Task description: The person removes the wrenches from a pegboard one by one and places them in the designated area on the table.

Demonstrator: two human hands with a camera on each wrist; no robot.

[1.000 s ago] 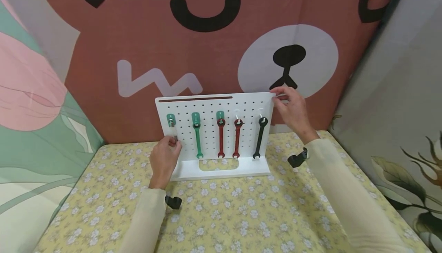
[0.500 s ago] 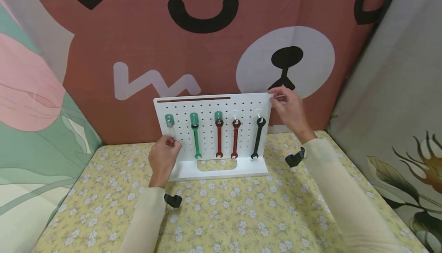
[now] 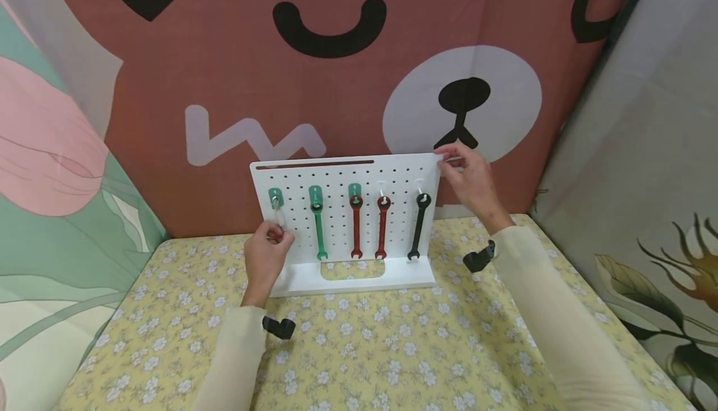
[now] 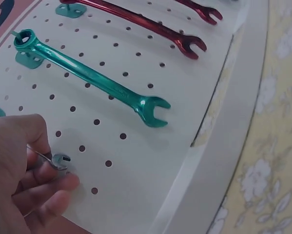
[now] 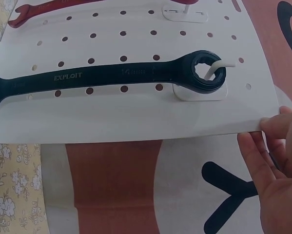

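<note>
My left hand (image 3: 265,255) pinches a small silver combination wrench (image 4: 60,161) low on its shank; its open-end jaw shows past the fingers in the left wrist view. The wrench's upper end is at the leftmost green hook (image 3: 275,196) of a white pegboard (image 3: 336,230); whether it sits over the hook is too small to tell. My right hand (image 3: 471,177) holds the board's upper right corner between thumb and fingers. Nearest to that hand hangs a black wrench (image 5: 121,75), its ring over a white hook.
A green wrench (image 3: 319,230) and two red wrenches (image 3: 356,227) hang from hooks along the board's middle. The board's white base (image 3: 359,284) stands on a yellow flowered tablecloth (image 3: 359,348). Close behind is a brown printed cloth backdrop (image 3: 224,55).
The silver wrench has shifted slightly at the left hook, while the left hand keeps its pinch nearly in place. The right hand stays on the board's corner. The other wrenches hang as before.
</note>
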